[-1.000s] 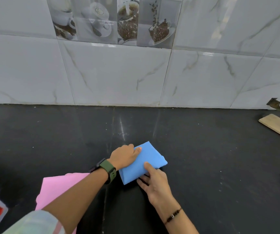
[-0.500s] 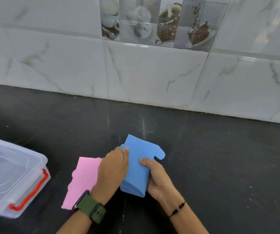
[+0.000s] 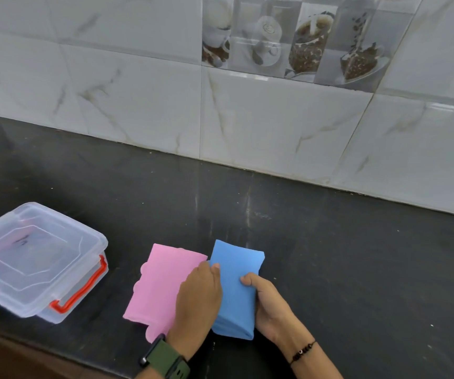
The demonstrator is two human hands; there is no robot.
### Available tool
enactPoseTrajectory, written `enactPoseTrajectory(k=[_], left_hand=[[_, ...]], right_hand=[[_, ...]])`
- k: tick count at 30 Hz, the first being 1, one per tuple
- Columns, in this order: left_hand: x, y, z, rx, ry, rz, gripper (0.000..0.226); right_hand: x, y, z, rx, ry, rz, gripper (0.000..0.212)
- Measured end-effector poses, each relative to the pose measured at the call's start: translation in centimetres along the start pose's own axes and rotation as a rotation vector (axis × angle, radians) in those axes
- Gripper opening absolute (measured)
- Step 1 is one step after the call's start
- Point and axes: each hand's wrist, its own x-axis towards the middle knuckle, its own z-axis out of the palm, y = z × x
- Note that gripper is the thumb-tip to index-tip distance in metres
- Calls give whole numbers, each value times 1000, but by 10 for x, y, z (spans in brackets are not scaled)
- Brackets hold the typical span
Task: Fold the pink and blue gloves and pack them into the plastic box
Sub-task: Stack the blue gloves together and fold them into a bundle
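The folded blue glove is held between both hands just above the black counter. My left hand grips its left edge, thumb on top, and partly covers the pink glove. My right hand holds its right edge with the thumb curled over the top face. The pink glove lies flat on the counter just left of the blue one, its scalloped edge facing left. The clear plastic box with a red latch sits at the far left, its lid shut.
The black counter runs back to a marble-tiled wall. Its front edge shows at the lower left. A green watch is on my left wrist and a beaded bracelet on my right.
The blue glove has been lifted off the counter and folded into a narrower packet held in both hands. The view has swung left, bringing the plastic box and the pink glove fully into sight.
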Motion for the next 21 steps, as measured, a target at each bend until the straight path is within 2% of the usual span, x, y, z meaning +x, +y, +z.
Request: enactPoseTrajectory(k=[4, 5, 8, 9, 12, 17, 21], left_hand=[[-4, -5, 5, -91, -4, -47, 38], [-5, -5, 6, -108, -2, -53, 38], [-4, -5, 10, -110, 19, -34, 37], [-5, -5, 11, -97, 27, -18, 36], [-7, -6, 16, -104, 43, -1, 30], [-6, -6, 19, -75, 39, 19, 28], [-8, -8, 22, -44, 50, 25, 27]], right_hand=[[-1, -3, 2, -233, 133, -56, 25], [0, -5, 5, -368, 204, -86, 28], [4, -7, 0, -1001, 464, -240, 37], [4, -6, -4, -1084, 517, -278, 38], [1, -4, -10, -1058, 599, -319, 43], [-6, -14, -12, -1249, 800, -386, 44], [-1, -24, -13, -1168, 753, -409, 49]])
